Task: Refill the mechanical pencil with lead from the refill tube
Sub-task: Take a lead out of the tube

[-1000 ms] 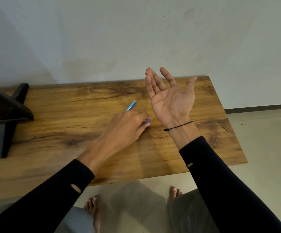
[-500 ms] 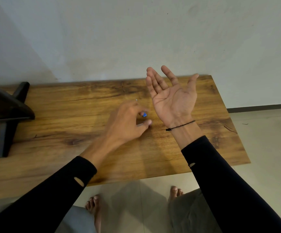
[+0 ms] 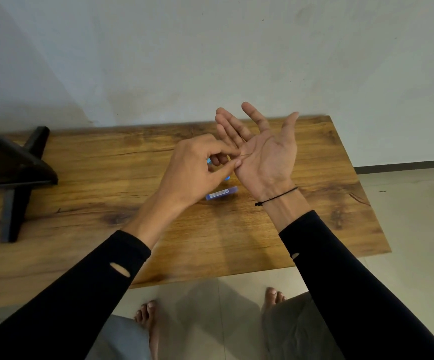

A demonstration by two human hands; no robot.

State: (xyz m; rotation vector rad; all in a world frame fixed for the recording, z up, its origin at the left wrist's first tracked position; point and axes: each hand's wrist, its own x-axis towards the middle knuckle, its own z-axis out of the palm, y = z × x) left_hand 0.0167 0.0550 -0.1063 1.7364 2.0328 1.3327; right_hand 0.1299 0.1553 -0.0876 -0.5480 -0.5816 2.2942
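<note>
Above the desk (image 3: 314,229), a thin lead (image 3: 245,154) is pinched by the left hand (image 3: 195,170) over the flat, upturned right hand (image 3: 265,154). Refill tube (image 3: 221,193) lies below; pencil (image 3: 209,161) mostly hidden. Excess pinch pressure could snap or drop the lead.

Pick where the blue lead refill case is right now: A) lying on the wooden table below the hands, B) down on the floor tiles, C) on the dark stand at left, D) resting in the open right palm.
A: the blue lead refill case lies flat on the wooden table, below the left hand and beside the right wrist; the open right hand does not hold it.
</note>
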